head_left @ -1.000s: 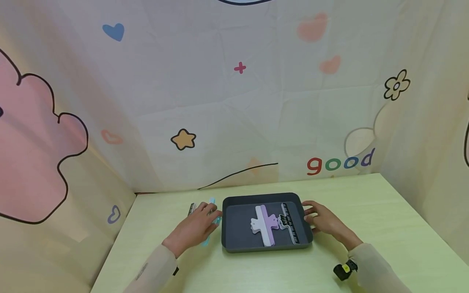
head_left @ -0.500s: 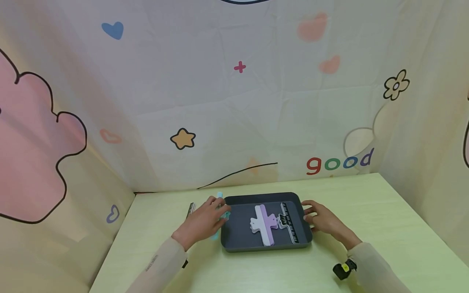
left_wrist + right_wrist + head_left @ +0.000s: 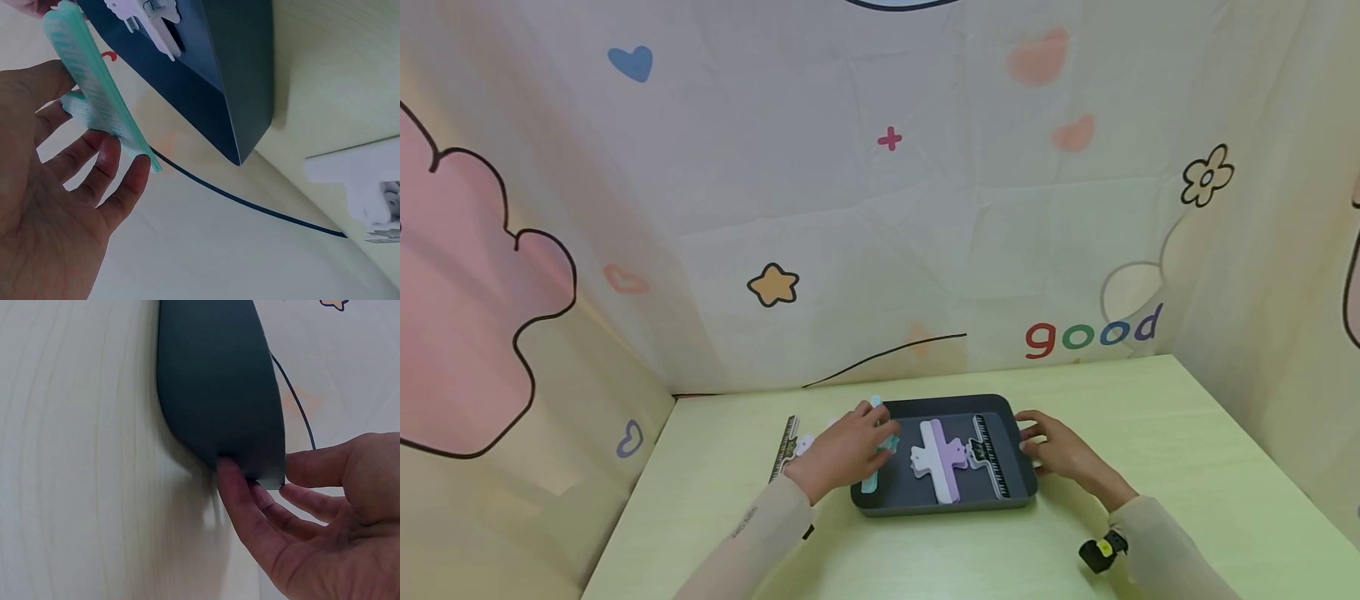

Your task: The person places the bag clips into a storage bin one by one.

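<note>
Pale yellow-green wood-grain surface (image 3: 970, 558) here, boxed in by creased off-white printed cloth (image 3: 850, 208). Taking the smooth dark-grey, rounded-corner tray (image 3: 898, 497) as the clock, there's an orange outlined star print (image 3: 773, 285) toward 10 and multicoloured "good" lettering (image 3: 1093, 332) toward 2. Hands are well apart: left hand (image 3: 846, 450) pinches a ribbed-looking, translucent teal clip (image 3: 869, 482) over the tray's 9 o'clock side, right hand (image 3: 1063, 450) rests bent fingers on the outer wall at 3. Inside, glossy white clip (image 3: 932, 450) and lilac clip (image 3: 957, 457) overlap mid-tray; a T-shaped, black-and-white striped clip (image 3: 992, 457) sits toward 3.
</note>
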The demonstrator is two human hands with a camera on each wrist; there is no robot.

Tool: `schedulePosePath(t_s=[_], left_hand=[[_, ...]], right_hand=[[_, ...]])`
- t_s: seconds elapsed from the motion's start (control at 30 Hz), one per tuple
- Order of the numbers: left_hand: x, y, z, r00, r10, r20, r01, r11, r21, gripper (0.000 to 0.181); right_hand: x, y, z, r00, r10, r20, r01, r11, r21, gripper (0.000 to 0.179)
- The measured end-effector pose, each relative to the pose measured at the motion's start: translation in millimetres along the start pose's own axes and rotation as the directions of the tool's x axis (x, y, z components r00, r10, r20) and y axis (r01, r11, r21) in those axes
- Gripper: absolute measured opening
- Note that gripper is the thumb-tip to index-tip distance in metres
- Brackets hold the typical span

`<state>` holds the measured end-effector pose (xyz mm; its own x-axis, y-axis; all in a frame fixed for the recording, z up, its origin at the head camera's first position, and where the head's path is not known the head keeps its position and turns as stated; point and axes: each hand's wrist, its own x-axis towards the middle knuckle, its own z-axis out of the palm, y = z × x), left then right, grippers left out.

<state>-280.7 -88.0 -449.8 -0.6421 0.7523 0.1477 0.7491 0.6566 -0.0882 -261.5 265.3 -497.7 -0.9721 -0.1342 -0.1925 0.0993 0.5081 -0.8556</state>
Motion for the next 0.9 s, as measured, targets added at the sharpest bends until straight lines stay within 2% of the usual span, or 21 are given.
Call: schedulePosePath(t_s=[0.17, 0.33, 0.63, 0.9], left_hand=[[7.7, 7.1, 1.3, 0.997, -0.01, 0.071, 0.008, 1.0, 0.03, 0.028], [13.4, 12.0, 3.2, 0.988, -0.032, 0.149, 0.027, 0.999, 0.032, 0.031], [20.5, 16.5, 14.6, 0.975, -0.038, 0.22, 0.02, 0.996, 0.084, 0.036], [23.7, 20.8, 27.6, 0.951, -0.061, 0.302, 0.028, 0.993, 0.114, 0.041]], right_hand=[[1.8, 1.7, 0.5, 1.0, 0.007, -0.001, -0.007, 1.0, 0.0, 0.052], [2.8, 2.9, 1.4, 1.0, 0.014, 0.001, -0.014, 1.0, -0.004, 0.051], [2.9, 2.4, 0.8, 1.0, 0.016, -0.001, -0.016, 1.0, 0.001, 0.051], [3.1, 3.1, 0.9, 1.0, 0.017, 0.001, -0.017, 1.0, -0.003, 0.051]])
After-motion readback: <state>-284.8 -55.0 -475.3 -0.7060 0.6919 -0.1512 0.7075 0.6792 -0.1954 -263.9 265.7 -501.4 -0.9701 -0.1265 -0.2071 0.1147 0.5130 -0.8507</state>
